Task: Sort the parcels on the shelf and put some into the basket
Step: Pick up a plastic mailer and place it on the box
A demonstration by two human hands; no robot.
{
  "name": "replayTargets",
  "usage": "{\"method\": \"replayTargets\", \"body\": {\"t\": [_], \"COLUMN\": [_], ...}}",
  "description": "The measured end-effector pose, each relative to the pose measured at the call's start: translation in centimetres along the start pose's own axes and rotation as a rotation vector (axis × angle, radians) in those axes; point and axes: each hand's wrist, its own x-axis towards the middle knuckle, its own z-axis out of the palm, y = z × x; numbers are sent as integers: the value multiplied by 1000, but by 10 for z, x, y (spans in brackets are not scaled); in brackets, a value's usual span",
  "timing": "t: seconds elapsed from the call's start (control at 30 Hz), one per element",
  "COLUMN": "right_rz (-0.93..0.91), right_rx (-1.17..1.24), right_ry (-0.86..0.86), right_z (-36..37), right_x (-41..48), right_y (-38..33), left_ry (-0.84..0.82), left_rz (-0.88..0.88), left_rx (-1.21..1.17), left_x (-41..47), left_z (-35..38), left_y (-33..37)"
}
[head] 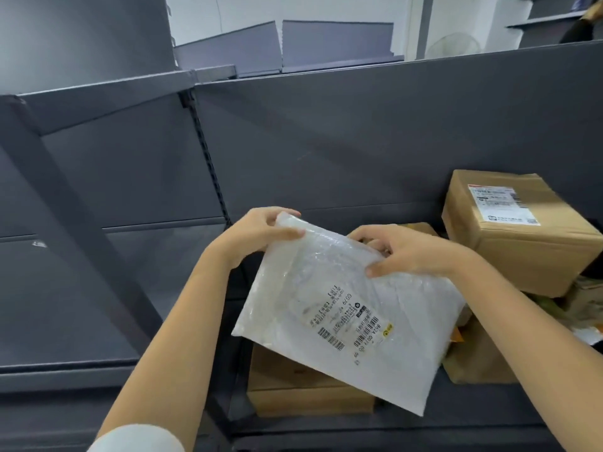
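At a dark grey metal shelf unit [326,141], a person holds a white plastic mailer bag [342,308] in both hands, its printed label facing the camera. The bag hangs tilted in the right bay, in front of the back panel, with its lower corner reaching towards the shelf's front lip. It hangs over a flat brown cardboard box [293,386]; whether the two touch cannot be told. A large brown cardboard box with a white label [522,243] crowds the right side, and a brown paper parcel [479,360] lies below it. Bare grey board shows in the left bay [81,288]. The left hand [257,233] pinches the bag's top left corner, thumb on the front face. The right hand [411,252] grips the upper right edge, fingers curled over it. Both bare forearms stretch forward.
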Motion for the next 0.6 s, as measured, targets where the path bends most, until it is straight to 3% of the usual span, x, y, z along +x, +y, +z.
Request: {"method": "replayTargets", "body": {"t": [0.07,0.17,0.27,0.33,0.4,0.47,0.6], "right_rz": [-10,42,-14,-64,6,143,79], "right_rx": [-93,-247,-286,-63,215,477,1109], "right_ry": [-6,166,693,1007,1147,1128,724], "right_z": [-4,-6,-1,8,21,37,63], "right_x": [6,9,4,1,3,8,22], "right_y": [-13,-19,-11,0,13,24,30], "left_ry": [-49,89,288,412,515,577,554], "left_rz": [-2,12,-21,-18,-1,43,209], "left_rx": [-68,-219,-392,-535,-669,-780,-884], "left_x": [0,-3,-6,-10,-12,-16,-23], "left_z": [2,2,1,1,3,8,32], "left_y": [1,-13,-37,-51,-63,-72,-77]}}
